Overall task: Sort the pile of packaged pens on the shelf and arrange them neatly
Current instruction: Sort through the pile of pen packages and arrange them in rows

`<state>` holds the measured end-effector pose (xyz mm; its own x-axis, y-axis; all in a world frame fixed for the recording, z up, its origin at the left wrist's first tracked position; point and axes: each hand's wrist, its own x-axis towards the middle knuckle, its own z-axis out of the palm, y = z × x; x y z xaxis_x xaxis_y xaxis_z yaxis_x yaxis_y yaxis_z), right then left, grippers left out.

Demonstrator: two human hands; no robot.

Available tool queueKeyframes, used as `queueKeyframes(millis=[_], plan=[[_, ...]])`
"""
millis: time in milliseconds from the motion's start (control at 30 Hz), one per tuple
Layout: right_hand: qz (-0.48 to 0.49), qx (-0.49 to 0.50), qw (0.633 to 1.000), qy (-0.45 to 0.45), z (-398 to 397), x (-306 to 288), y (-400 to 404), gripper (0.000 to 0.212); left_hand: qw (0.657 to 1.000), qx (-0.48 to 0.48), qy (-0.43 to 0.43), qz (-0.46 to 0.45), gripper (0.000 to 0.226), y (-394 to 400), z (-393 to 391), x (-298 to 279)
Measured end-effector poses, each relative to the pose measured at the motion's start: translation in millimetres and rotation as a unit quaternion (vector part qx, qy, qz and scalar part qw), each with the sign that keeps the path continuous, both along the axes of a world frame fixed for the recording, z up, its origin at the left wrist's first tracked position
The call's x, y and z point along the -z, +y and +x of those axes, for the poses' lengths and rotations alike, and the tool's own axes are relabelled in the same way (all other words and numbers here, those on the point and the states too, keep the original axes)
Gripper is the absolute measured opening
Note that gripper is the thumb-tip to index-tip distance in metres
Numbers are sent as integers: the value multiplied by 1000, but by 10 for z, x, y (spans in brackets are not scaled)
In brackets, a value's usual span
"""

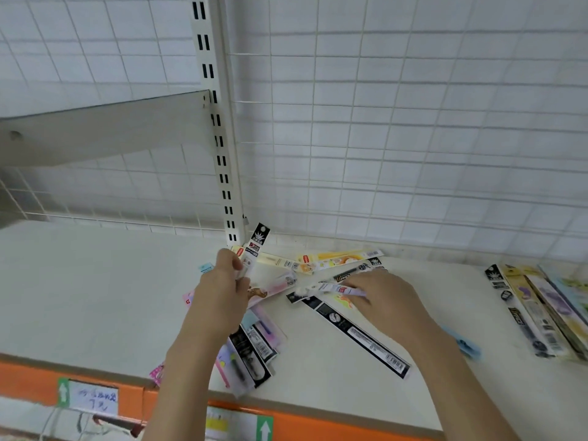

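Loose pile of long flat plastic-packaged pens (pixel 318 275) sprawled mid-shelf, crossing at all angles. My left hand (pixel 222 288) grips bunch of packs, black-topped white pack (pixel 256 246) sticking up tilted. My right hand (pixel 381 297) pinches pale lilac pack (pixel 337 288) lying atop pile. Long black pack with barcode (pixel 362 337) lies diagonally below it. Neat side-by-side row of black, yellow, purple packs (pixel 541 313) far right.

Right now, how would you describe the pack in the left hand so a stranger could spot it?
Find the slotted upright post at the back of the shelf. At its foot, the left hand holds a pen pack tilted upward. Unlike the packs lying flat, its black header with a white starburst stands off the shelf.
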<state>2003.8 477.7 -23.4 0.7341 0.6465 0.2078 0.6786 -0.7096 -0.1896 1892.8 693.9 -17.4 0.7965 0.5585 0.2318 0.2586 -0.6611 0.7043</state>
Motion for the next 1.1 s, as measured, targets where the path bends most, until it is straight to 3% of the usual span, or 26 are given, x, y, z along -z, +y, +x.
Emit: queueKeyframes(millis=[233,367,433,500,567,800,1100], plan=[[46,77,994,-60,13,-149,-196,27,999,-18,11,-33,33,-147,91,37],[39,73,996,-24,77,-54,-113,27,997,-21,56,41,24,-136,65,55],[70,58,996,15,75,-18,-33,23,997,-35,59,46,31,-84,31,88],[101,51,992,53,60,-16,68,32,996,-53,65,37,38,-24,-27,98],[78,53,994,48,72,1,173,39,995,-71,67,37,40,47,-102,101],[-55,27,997,53,260,126,376,25,991,-108,65,53,42,224,-324,134],[-76,4,997,29,167,98,364,27,990,-61,105,68,25,152,-244,115]])
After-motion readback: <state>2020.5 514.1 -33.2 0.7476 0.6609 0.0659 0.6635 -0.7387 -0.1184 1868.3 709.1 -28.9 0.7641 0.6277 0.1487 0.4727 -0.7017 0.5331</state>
